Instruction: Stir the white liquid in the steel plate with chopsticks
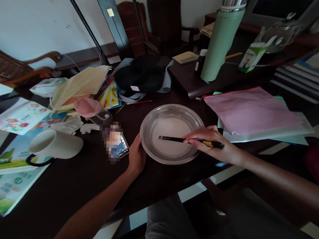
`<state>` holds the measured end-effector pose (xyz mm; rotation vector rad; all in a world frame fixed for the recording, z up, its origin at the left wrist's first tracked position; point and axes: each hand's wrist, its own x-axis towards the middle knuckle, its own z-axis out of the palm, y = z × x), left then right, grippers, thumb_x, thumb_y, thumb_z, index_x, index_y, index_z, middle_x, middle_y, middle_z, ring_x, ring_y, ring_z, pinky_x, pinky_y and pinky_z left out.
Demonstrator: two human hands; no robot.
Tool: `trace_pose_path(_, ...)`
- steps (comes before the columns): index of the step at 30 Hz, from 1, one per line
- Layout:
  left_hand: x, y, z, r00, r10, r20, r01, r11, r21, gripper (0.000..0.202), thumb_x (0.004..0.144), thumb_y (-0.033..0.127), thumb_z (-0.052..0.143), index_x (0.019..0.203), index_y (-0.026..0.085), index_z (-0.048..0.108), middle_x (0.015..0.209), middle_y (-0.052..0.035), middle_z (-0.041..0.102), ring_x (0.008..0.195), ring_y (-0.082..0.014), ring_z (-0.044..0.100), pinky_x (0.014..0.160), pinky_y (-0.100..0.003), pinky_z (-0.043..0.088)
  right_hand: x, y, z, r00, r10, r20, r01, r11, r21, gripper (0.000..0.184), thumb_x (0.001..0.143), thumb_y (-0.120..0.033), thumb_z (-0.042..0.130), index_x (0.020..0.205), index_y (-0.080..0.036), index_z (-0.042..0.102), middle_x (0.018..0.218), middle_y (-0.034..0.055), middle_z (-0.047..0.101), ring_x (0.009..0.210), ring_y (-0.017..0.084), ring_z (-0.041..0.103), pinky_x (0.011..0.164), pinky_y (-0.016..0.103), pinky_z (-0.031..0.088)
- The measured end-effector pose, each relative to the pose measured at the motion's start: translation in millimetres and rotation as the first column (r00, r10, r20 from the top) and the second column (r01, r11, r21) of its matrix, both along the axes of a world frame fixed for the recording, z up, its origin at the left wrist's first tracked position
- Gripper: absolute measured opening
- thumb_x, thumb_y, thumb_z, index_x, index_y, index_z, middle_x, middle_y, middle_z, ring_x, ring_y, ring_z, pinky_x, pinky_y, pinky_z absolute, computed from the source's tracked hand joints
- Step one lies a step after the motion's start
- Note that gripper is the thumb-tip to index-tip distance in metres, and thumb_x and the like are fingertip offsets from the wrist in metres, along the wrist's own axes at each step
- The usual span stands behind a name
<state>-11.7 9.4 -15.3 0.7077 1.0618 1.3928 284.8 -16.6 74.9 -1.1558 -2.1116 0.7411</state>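
Observation:
A shallow metal bowl (149, 124) sits on the dark table with a smooth, pale whitish substance (171, 124) in it; whether this is liquid or powder I cannot tell. My left hand (137, 156) grips the bowl's left rim, the thumb on the edge and the fingers mostly hidden underneath. Over the right side of the bowl, my right hand (224, 154) is closed around black chopsticks (174, 139) with gold-coloured ends. They lie nearly level, held together, their tips pointing left above the pale substance. Contact between tips and substance is unclear.
Left of the bowl are a phone (123, 148), a clear cup with a pink top (87, 108), a white mug (61, 144) and booklets (9, 187). A pink zip pouch (255, 111) lies to the right. Behind stand a green flask (221, 43) and a black bag (140, 74).

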Motion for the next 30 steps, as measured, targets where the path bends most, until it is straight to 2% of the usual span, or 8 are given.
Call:
trace_pose_path(4, -1, 0, 0.4, 1.0, -0.018, -0.01, 0.018, 1.0, 0.001, 0.037, 0.088, 0.052, 0.078, 0.113, 0.025, 0.084, 0.122, -0.0069, 0.085, 0.131, -0.0344, 0.072, 0.115, -0.048, 0.056, 1, 13, -3.3, 0.997, -0.076, 0.02, 0.074, 0.995, 0.071, 0.024, 0.109, -0.041, 0.059, 0.113, -0.034, 0.082, 0.118, 0.0018, 0.087, 0.107, 0.024, 0.08, 0.099, 0.049, 0.049)
trace_pose_path(9, 0, 0, 1.7, 1.0, -0.023, 0.005, 0.023, 1.0, 0.007, 0.035, 0.086, 0.052, 0.079, 0.108, 0.025, 0.085, 0.126, -0.0067, 0.084, 0.134, -0.0337, 0.071, 0.118, -0.048, 0.054, 27, 8, 24.6, 0.983, -0.182, 0.025, 0.178, 0.977, 0.118, 0.022, 0.106, -0.042, 0.064, 0.104, -0.033, 0.084, 0.1, 0.0022, 0.088, 0.09, 0.024, 0.08, 0.084, 0.044, 0.056)
trace_pose_path(12, 0, 0, 1.6, 1.0, -0.008, 0.008, 0.008, 1.0, 0.003, 0.035, 0.085, 0.052, 0.081, 0.106, 0.025, 0.086, 0.125, -0.006, 0.084, 0.132, -0.0333, 0.071, 0.118, -0.047, 0.053, 50, -5, 45.4, 0.975, -0.202, 0.093, 0.199, 0.979, 0.041, 0.027, 0.106, -0.052, 0.064, 0.104, -0.035, 0.085, 0.099, 0.0013, 0.087, 0.081, 0.024, 0.079, 0.076, 0.043, 0.057)
trace_pose_path(16, 1, 0, 0.6, 1.0, 0.001, 0.007, -0.001, 1.0, 0.003, 0.038, 0.085, 0.053, 0.08, 0.109, 0.023, 0.085, 0.125, -0.007, 0.084, 0.135, -0.0339, 0.07, 0.12, -0.048, 0.051, 62, -18, 58.2, 0.987, -0.105, 0.125, 0.118, 0.988, -0.098, 0.035, 0.106, -0.062, 0.061, 0.101, -0.039, 0.087, 0.101, -0.0002, 0.088, 0.087, 0.025, 0.081, 0.069, 0.041, 0.059)
trace_pose_path(19, 1, 0, -0.1, 1.0, 0.001, 0.007, -0.001, 1.0, -0.003, 0.04, 0.085, 0.054, 0.079, 0.109, 0.023, 0.084, 0.125, -0.007, 0.084, 0.135, -0.0341, 0.07, 0.122, -0.049, 0.05, 48, -19, 50.7, 0.996, -0.022, 0.086, 0.033, 0.991, -0.13, 0.03, 0.106, -0.057, 0.063, 0.104, -0.039, 0.086, 0.106, -0.0014, 0.088, 0.093, 0.025, 0.082, 0.079, 0.042, 0.06)
trace_pose_path(23, 0, 1, -0.9, 1.0, 0.005, 0.0, -0.005, 1.0, 0.004, 0.039, 0.085, 0.053, 0.079, 0.11, 0.023, 0.085, 0.125, -0.0067, 0.084, 0.136, -0.0343, 0.07, 0.122, -0.049, 0.05, 17, -12, 24.4, 0.999, 0.01, 0.031, -0.007, 0.997, -0.078, 0.026, 0.107, -0.048, 0.063, 0.11, -0.035, 0.085, 0.112, 0.0006, 0.088, 0.101, 0.023, 0.081, 0.09, 0.044, 0.054)
trace_pose_path(27, 0, 1, -0.8, 1.0, -0.014, -0.002, 0.014, 1.0, 0.007, 0.04, 0.087, 0.053, 0.078, 0.113, 0.023, 0.084, 0.126, -0.0073, 0.084, 0.135, -0.0346, 0.07, 0.12, -0.049, 0.052, 1, 3, 2.9, 1.0, -0.02, 0.012, 0.02, 1.0, 0.016, 0.025, 0.109, -0.044, 0.06, 0.113, -0.034, 0.083, 0.113, 0.0006, 0.088, 0.102, 0.022, 0.081, 0.096, 0.046, 0.05)
trace_pose_path(30, 0, 1, 0.0, 1.0, -0.008, 0.015, 0.008, 1.0, -0.004, 0.041, 0.086, 0.053, 0.08, 0.114, 0.024, 0.084, 0.123, -0.006, 0.085, 0.132, -0.034, 0.072, 0.118, -0.048, 0.054, 4, 14, 1.8, 0.996, -0.087, 0.02, 0.085, 0.994, 0.073, 0.022, 0.108, -0.041, 0.061, 0.111, -0.035, 0.082, 0.115, 0.0005, 0.087, 0.102, 0.023, 0.081, 0.095, 0.047, 0.05)
